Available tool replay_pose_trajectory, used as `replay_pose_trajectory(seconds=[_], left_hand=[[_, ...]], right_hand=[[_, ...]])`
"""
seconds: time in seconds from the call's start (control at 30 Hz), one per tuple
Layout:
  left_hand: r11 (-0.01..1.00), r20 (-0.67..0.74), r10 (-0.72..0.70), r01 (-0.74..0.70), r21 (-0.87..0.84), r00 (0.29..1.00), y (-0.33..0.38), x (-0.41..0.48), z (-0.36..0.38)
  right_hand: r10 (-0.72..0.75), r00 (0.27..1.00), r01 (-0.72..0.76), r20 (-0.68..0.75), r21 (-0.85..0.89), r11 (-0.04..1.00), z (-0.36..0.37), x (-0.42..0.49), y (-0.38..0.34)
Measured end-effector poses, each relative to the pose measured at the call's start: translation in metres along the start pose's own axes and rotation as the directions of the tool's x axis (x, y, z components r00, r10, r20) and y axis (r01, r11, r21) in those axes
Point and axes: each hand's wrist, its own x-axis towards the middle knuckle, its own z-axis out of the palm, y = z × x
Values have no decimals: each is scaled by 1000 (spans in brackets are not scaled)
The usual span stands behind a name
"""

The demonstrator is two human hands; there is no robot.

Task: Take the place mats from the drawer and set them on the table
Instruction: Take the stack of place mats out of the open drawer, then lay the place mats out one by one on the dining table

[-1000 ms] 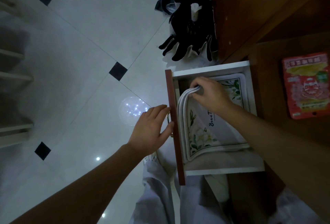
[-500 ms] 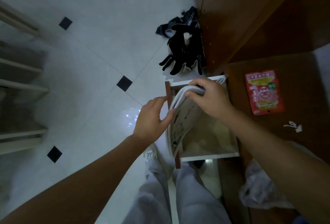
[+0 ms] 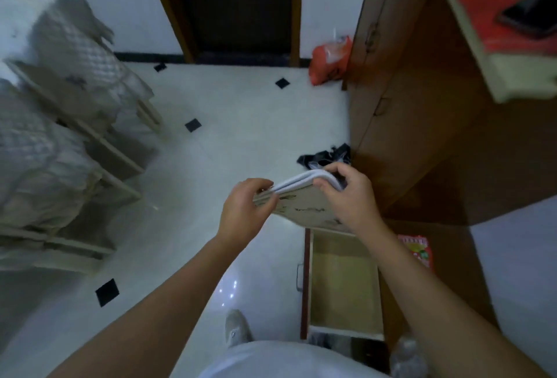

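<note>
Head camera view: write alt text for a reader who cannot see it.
Both hands, left and right, hold a stack of place mats in the air above a white tiled floor. Below them the drawer stands open and looks empty, beside a wooden cabinet.

A white tiled floor (image 3: 241,124) with small black diamond insets carried most of what showed. Against its far edge, by the wooden cabinet's corner, an orange plastic bag (image 3: 330,59) sat on the tiles. Nearer, at the cabinet's foot, a dark crumpled cloth (image 3: 324,156) lay on the floor. Along the floor's left edge stood pale chairs (image 3: 75,124) with quilted covers. At the near edge a grey shoe (image 3: 238,329) rested on the tiles. The open drawer (image 3: 343,284) beside it showed only its bare yellowish bottom. On the cabinet top, by its near edge, lay a red packet (image 3: 417,251).
</note>
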Motion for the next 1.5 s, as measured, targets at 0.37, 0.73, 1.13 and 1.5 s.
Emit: replay_pose_trajectory(seconds=[0.37,0.73,1.13,1.5], left_hand=[[991,-129,104,-113,-65,986,-18,44,-185],[983,-267,-20,-30,-182,963,-86,104,-357],[848,-415,-356,103,-520,837,-163,110,-391],[871,-682,-470,172,-459,560,-178,87,-396]], right_hand=[[-227,962,249,-149,151,957,41,49,-180],[-266,945,305,-192,216,927,139,131,-289],[-282,952,305,-121,295,905,222,190,-316],[-339,923,252,179,383,889,296,253,-283]])
